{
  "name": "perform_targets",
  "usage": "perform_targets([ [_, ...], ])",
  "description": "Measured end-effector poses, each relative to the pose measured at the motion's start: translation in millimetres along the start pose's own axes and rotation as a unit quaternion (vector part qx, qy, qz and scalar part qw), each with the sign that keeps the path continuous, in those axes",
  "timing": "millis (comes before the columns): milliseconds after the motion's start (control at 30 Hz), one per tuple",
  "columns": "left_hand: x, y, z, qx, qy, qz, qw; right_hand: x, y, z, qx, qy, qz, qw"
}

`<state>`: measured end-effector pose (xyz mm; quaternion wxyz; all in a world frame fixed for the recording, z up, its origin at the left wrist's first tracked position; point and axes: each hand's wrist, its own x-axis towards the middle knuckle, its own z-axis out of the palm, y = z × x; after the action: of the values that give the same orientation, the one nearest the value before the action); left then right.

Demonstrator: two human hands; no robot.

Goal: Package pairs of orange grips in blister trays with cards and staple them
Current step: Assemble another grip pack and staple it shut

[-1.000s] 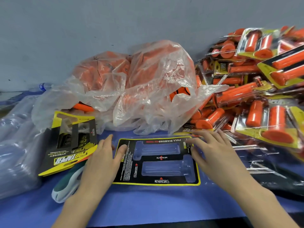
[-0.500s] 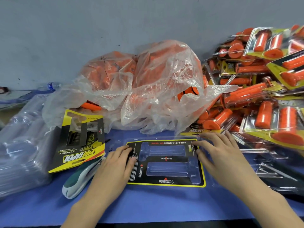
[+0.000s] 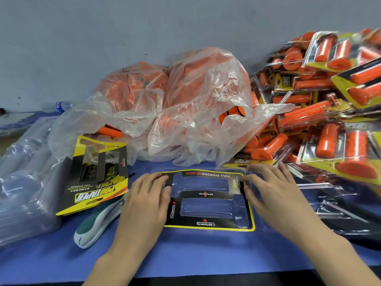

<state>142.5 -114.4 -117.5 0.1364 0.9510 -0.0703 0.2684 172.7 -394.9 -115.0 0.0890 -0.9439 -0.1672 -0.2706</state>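
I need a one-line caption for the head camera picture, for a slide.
Left hand and right hand rest on a black-and-yellow card and its empty blister tray on the blue table.

A blue cloth-like cover spreads over the table (image 3: 185, 254), which meets a plain grey wall (image 3: 123, 38) at the far side. A plastic water bottle (image 3: 61, 105) with a blue label lies at the far left, by the wall. A crumpled clear plastic bag (image 3: 195, 120) sits heaped at the far middle.
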Motion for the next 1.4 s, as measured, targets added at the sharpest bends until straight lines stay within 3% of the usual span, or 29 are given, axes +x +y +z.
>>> perform_targets([
  [67, -4.7, 22.8, -4.7, -0.050, 0.018, 0.111, 0.992, 0.2, 0.2, 0.1, -0.004, 0.000, 0.000, 1.000],
  [167, -16.6, 58.4, 2.5, -0.084, -0.029, 0.293, 0.952, 0.6, 0.2, 0.0, -0.003, 0.003, 0.001, 1.000],
  [300, -25.7, 80.7, 16.6, -0.049, -0.086, 0.339, 0.936, -0.9, -0.1, -1.1, 0.003, -0.004, -0.003, 1.000],
  [1000, -29.1, 79.1, 20.0, -0.116, -0.160, 0.260, 0.945, -0.7, -5.2, -5.5, 0.008, -0.019, 0.014, 1.000],
  [1100, -25.4, 70.4, 10.9, -0.141, -0.138, 0.230, 0.953, 0.7, -4.6, -6.9, 0.010, -0.025, 0.014, 1.000],
  [1167, -20.0, 54.2, 3.3, -0.133, -0.106, 0.191, 0.967, 1.7, -3.8, -9.2, 0.020, -0.022, 0.016, 0.999],
  [1300, -10.6, 5.5, -6.8, -0.127, -0.074, 0.030, 0.989, 4.8, -7.7, -15.7, 0.043, 0.003, 0.009, 0.999],
  [1400, -10.1, -20.9, -8.8, -0.106, -0.081, -0.020, 0.991, 9.5, -19.7, -19.8, 0.063, 0.019, 0.002, 0.998],
])
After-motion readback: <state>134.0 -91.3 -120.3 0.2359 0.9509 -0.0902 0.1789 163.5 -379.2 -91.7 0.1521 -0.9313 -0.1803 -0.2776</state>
